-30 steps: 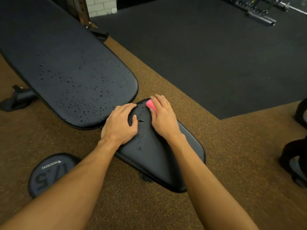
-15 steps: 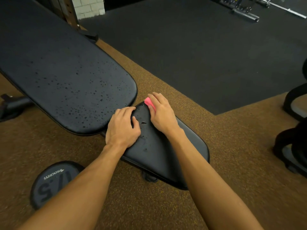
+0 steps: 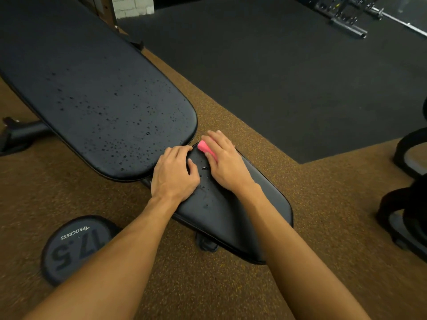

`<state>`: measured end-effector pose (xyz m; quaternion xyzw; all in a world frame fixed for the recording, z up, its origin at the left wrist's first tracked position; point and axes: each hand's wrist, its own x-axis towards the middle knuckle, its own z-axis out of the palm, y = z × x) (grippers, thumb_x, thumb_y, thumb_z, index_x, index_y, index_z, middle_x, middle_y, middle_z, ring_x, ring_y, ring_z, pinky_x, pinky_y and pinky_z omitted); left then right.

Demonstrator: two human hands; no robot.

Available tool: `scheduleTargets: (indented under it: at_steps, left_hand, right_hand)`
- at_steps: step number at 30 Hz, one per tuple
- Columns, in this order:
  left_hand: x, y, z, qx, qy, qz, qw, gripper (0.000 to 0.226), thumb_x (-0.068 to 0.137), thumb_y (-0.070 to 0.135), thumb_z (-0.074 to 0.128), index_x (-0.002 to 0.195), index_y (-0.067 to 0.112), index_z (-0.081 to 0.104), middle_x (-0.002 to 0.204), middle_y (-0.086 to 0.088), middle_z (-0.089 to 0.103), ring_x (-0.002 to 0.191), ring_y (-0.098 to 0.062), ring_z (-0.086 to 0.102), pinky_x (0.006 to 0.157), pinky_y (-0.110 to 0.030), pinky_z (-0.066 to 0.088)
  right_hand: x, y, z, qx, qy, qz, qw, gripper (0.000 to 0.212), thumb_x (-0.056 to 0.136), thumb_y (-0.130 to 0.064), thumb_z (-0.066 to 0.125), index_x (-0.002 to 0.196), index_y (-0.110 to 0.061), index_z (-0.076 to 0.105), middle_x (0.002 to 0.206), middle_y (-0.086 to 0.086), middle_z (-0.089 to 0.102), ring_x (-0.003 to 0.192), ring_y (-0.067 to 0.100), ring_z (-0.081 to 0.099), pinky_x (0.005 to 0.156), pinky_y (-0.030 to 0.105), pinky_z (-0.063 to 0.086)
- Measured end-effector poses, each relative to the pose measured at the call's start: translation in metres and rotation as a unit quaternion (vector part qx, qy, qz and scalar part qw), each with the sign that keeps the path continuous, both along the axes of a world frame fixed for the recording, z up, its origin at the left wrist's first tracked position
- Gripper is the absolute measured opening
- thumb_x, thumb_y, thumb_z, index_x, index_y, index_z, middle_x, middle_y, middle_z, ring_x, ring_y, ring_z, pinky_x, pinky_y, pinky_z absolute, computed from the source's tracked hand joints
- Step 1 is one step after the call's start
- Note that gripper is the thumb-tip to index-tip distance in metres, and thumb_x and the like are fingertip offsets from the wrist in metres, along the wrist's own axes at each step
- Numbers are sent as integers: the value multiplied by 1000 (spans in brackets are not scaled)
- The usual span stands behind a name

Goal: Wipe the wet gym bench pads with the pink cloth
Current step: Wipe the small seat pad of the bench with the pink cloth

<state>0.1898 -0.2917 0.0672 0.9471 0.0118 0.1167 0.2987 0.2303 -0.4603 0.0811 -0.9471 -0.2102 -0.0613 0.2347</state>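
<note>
Two black bench pads lie end to end. The long back pad point(image 3: 97, 88) is covered in water drops. The shorter seat pad point(image 3: 242, 211) carries a few drops near its far end. My right hand point(image 3: 225, 162) presses a folded pink cloth point(image 3: 204, 146) flat on the seat pad's far end, fingers straight over it; only the cloth's left edge shows. My left hand point(image 3: 174, 174) rests on the seat pad's left edge beside it, fingers loosely curled over the rim.
A dumbbell head marked 17.5 point(image 3: 74, 248) lies on the brown floor at lower left. The bench's foot point(image 3: 16, 135) sticks out at left. Dark equipment point(image 3: 406, 192) stands at right. A barbell point(image 3: 392, 18) lies on the black mat far right.
The view has shifted slightly. Both hands stay at the seat pad's far end; my right hand with the cloth has edged a little toward the gap between the pads.
</note>
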Motion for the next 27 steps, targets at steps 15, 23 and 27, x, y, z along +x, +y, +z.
scheduleTargets:
  at_steps: [15,23,27]
  left_hand:
    - [-2,-1,-1,-10,-9,27,1000,35,94,22,56,126,13,67,121,-2,69,117,-22,57,95,-44,54]
    - [-4,-1,0,-1,-6,37,999,35,95,22,56,127,14,67,121,-2,69,117,-22,57,93,-42,54]
    - [-4,-1,0,-2,-6,39,999,34,94,22,56,126,14,67,120,-2,69,114,-23,57,91,-42,53]
  right_hand:
    - [-7,-16,1,-3,-3,20,1000,43,112,-27,49,150,-10,58,160,10,51,157,31,36,130,41,28]
    - [9,14,-3,13,-3,15,1000,40,113,-25,48,148,-8,60,157,13,54,156,35,36,131,43,25]
    - [-5,-16,2,16,-1,44,999,41,112,-27,51,150,-11,60,159,8,52,156,28,37,131,39,27]
